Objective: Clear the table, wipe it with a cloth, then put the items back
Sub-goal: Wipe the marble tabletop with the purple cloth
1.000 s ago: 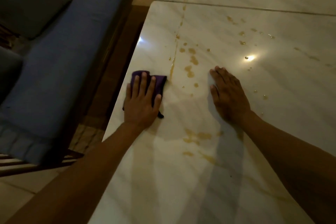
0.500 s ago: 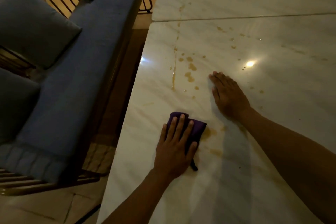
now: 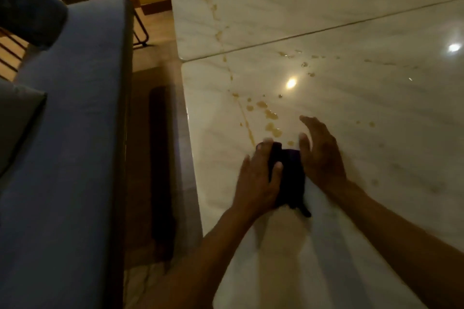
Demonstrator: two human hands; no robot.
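My left hand (image 3: 256,183) lies on the dark purple cloth (image 3: 288,178), fingers fairly straight and pressing it flat on the marble table (image 3: 376,133), thumb laid over its top, so it is a press and not a clamp. The cloth sits close to the table's left edge, just short of the brown spill stains (image 3: 270,118), which run away from it toward the seam (image 3: 326,29) between the 2 slabs. My right hand (image 3: 320,155) is just beside the cloth on its right, fingers straight and slightly lifted (whether its edge touches the fabric I cannot tell, the frame is blurred). I judge I am in the wiping step, with the drips beyond the cloth untouched. Next I should push the cloth forward over that cluster with firm, even pressure, then work toward the seam; the blue sofa (image 3: 75,133) lies beyond the table's left edge.
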